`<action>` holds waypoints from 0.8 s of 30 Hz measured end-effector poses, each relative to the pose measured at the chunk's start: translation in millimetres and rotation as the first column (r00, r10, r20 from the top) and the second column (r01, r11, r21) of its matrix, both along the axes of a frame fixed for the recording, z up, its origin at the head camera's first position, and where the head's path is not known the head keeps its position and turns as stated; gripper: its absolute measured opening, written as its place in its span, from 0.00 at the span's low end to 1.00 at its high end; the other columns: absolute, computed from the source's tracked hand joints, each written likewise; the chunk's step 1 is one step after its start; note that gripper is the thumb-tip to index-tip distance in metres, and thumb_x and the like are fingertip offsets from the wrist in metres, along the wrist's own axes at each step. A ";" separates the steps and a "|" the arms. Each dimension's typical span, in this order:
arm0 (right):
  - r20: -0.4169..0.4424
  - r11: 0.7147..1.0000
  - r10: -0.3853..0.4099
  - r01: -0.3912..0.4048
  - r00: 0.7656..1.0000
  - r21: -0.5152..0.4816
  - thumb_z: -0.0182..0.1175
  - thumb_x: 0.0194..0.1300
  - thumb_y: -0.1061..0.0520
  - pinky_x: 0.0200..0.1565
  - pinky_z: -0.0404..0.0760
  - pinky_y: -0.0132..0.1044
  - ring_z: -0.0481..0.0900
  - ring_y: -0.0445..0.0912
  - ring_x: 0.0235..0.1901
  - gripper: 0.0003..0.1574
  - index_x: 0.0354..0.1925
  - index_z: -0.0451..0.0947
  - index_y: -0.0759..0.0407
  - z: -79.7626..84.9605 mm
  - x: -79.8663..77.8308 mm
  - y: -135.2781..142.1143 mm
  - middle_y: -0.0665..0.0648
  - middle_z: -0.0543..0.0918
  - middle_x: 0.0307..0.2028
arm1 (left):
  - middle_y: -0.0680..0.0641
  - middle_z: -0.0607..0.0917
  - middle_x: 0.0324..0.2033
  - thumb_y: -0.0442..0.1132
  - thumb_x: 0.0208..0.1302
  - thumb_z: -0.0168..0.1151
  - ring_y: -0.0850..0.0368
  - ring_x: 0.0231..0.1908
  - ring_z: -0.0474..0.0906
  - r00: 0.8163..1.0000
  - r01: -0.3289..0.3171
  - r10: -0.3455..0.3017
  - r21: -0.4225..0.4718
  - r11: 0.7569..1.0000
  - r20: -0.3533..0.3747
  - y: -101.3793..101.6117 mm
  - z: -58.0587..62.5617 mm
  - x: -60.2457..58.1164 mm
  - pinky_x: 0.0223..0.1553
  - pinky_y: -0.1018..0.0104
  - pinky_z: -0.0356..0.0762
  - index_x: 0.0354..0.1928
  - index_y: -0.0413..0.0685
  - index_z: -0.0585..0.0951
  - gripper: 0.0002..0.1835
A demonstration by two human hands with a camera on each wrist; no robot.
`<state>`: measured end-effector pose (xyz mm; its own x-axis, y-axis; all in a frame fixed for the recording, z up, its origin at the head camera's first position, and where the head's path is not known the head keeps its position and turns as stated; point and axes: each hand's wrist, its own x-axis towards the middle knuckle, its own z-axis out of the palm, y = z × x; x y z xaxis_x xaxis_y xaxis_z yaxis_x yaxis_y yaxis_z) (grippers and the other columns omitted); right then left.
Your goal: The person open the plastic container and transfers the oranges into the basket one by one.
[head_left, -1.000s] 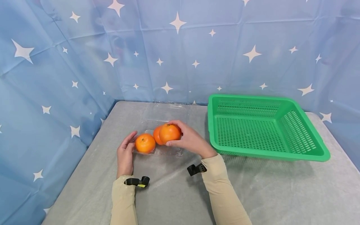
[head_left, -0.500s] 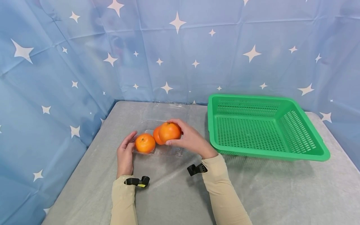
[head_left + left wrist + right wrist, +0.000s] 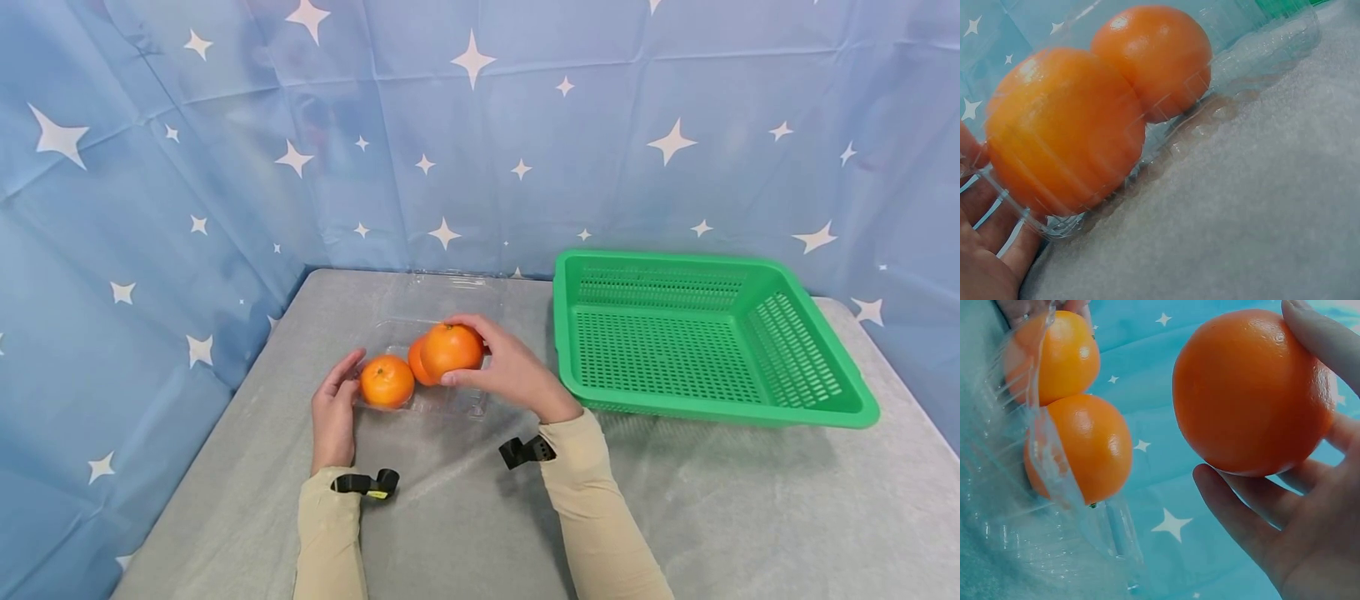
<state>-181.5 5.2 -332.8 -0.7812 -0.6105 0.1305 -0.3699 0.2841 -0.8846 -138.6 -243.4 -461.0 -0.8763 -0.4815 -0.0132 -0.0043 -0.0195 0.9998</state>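
My right hand (image 3: pixel 510 367) holds an orange (image 3: pixel 453 348) between thumb and fingers, raised above a clear plastic clamshell container (image 3: pixel 450 404). In the right wrist view the held orange (image 3: pixel 1250 394) is apart from the two others. Partly hidden behind it in the head view, a second orange (image 3: pixel 417 360) sits in the container. A third orange (image 3: pixel 387 382) lies at the container's left end. There my left hand (image 3: pixel 335 417) rests against the outer wall. Its fingers (image 3: pixel 1013 250) look fairly straight along the plastic in the left wrist view, holding no fruit.
A green perforated plastic basket (image 3: pixel 720 412) stands to the right of the container. The container's clear lid (image 3: pixel 450 296) lies folded back toward the blue star-patterned curtain (image 3: pixel 480 150). A grey cloth covers the table (image 3: pixel 450 517).
My right hand has raised the held orange slightly and shifted it a little left. The left hand and the other oranges stay where they were.
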 end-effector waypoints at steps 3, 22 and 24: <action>-0.007 1.000 -0.002 0.002 1.000 0.003 0.67 0.48 0.52 0.46 0.73 0.38 0.71 0.45 0.46 0.38 0.58 0.64 0.50 1.7 0.8 0.5 0.49 0.70 0.53 | 0.58 0.74 0.52 0.33 0.61 0.43 0.64 0.54 0.67 1.000 0.000 0.000 -0.004 1.000 0.002 -0.2 0.5 0.1 0.57 0.62 0.60 0.53 0.61 0.75 0.22; -0.033 0.999 -0.019 0.020 0.999 0.032 0.67 0.48 0.51 0.45 0.73 0.40 0.71 0.46 0.45 0.38 0.58 0.64 0.48 6.6 4.9 1.5 0.51 0.70 0.53 | 0.57 0.74 0.52 0.33 0.61 0.43 0.64 0.54 0.67 1.000 -0.001 0.001 -0.005 1.000 -0.007 0.4 -0.4 0.6 0.57 0.61 0.60 0.53 0.60 0.75 0.22; -0.036 0.999 -0.024 0.025 0.999 0.029 0.67 0.47 0.50 0.44 0.73 0.41 0.71 0.46 0.45 0.39 0.57 0.64 0.46 3.3 2.6 1.3 0.50 0.70 0.53 | 0.57 0.74 0.52 0.33 0.60 0.43 0.64 0.53 0.67 1.000 -0.001 0.001 -0.003 1.000 -0.011 0.6 -0.4 0.4 0.56 0.61 0.60 0.53 0.60 0.75 0.22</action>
